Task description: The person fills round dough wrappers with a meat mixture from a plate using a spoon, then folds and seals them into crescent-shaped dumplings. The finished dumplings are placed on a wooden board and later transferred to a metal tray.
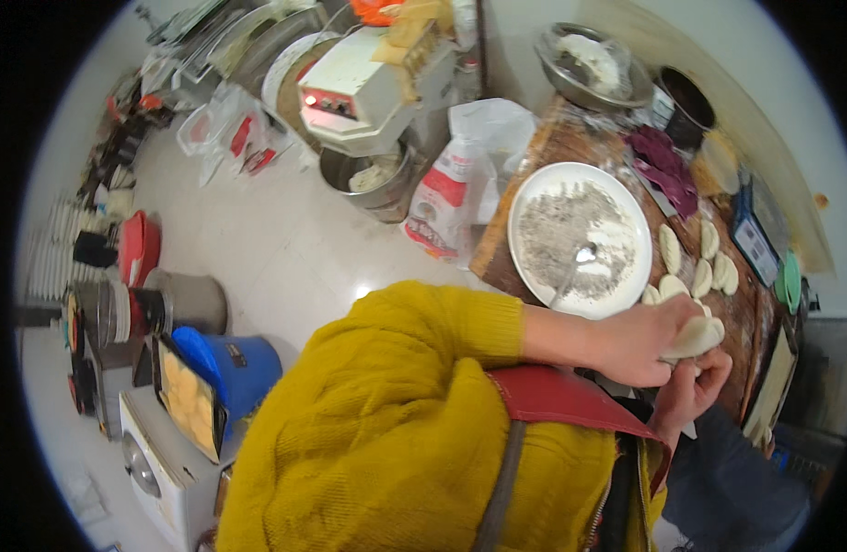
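My left hand [637,345] reaches in from a yellow knitted sleeve, gripping a pale, half-moon piece of folded dough [697,338]. Just below it, the curled fingers of my right hand [696,385] press at the dough's lower edge; the exact contact is partly hidden. Similar folded dough pieces [701,278] lie on the floured wooden board [744,338] beyond my hands. Beside my left wrist stands a large white bowl [523,276] of grey and white powder [558,231]. A metal spoon [576,265] rests in that powder.
A purple cloth [665,169], a blue-edged scale [758,231] and a green bowl [789,279] line the board's far side. At its upper end is a steel bowl [596,69]. A printed bag [440,196] stands beside the board, near a dough mixer [368,83].
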Demonstrator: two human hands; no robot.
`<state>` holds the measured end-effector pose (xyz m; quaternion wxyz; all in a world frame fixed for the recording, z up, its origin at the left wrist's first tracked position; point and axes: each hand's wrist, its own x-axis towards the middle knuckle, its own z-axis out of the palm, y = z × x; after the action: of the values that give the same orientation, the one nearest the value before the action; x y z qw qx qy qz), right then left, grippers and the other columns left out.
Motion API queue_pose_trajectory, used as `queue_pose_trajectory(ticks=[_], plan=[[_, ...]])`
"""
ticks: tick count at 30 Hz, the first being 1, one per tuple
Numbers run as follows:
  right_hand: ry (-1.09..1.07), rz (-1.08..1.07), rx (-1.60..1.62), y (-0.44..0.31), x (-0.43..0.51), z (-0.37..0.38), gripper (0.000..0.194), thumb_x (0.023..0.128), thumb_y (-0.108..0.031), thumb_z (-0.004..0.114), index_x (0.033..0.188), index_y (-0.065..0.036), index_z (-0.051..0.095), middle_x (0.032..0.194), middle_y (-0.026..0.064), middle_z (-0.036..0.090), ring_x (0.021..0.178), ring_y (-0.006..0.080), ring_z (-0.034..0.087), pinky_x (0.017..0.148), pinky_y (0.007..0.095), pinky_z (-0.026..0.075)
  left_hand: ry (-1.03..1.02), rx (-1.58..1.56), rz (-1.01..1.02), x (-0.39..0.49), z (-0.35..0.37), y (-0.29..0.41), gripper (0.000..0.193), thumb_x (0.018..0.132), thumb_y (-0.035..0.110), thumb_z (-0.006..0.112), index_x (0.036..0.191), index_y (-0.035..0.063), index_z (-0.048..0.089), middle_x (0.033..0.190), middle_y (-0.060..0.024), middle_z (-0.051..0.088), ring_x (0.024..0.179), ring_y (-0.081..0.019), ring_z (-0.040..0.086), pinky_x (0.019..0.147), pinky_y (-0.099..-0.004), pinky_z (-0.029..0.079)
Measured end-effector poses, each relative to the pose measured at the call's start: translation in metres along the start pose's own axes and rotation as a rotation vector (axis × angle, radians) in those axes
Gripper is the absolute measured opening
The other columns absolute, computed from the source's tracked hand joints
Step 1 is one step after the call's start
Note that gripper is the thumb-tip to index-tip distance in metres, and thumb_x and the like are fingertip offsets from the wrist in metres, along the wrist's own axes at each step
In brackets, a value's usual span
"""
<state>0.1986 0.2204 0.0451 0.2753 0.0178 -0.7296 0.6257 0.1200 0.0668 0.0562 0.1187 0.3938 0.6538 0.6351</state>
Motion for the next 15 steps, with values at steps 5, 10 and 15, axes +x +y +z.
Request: queue_pose_trajectory(ticks=[5, 10, 15], plan=[[-0.143, 0.409, 0.154, -0.028, 0.001, -0.017, 0.021, 0.085, 0.002, 0.057, 0.105, -0.002, 0.054, 0.1, 0.0035, 0.057, 0.092, 0.0122, 0.054, 0.086, 0.0248, 0.043, 0.005, -0.329, -0.03, 0.003, -0.004, -0.005, 0.058, 0.078, 0.011, 0.069, 0.128, 0.003, 0.042, 0.12, -0.0113, 0.056, 0.108, -0.0198, 0.057, 0.091, -0.0337, 0.046], [-0.234, 0.27, 0.119, -0.022, -0.003, -0.026, 0.019, 0.085, -0.002, 0.063, 0.101, -0.005, 0.053, 0.091, 0.0001, 0.055, 0.079, 0.0057, 0.051, 0.07, 0.0207, 0.043, -0.256, -0.586, -0.268, 0.003, 0.005, -0.009, 0.065, 0.077, 0.003, 0.069, 0.135, 0.0033, 0.039, 0.122, -0.0054, 0.053, 0.112, -0.0154, 0.052, 0.095, -0.0311, 0.042], [-0.036, 0.257, -0.151, -0.017, -0.02, -0.019, 0.02, 0.082, 0.005, 0.056, 0.092, -0.007, 0.044, 0.089, -0.002, 0.046, 0.08, 0.0051, 0.044, 0.072, 0.0204, 0.04, -0.21, -0.097, -0.16, -0.003, 0.027, -0.002, 0.062, 0.079, 0.005, 0.067, 0.133, 0.0013, 0.037, 0.122, -0.0082, 0.052, 0.112, -0.0148, 0.051, 0.095, -0.0316, 0.042]])
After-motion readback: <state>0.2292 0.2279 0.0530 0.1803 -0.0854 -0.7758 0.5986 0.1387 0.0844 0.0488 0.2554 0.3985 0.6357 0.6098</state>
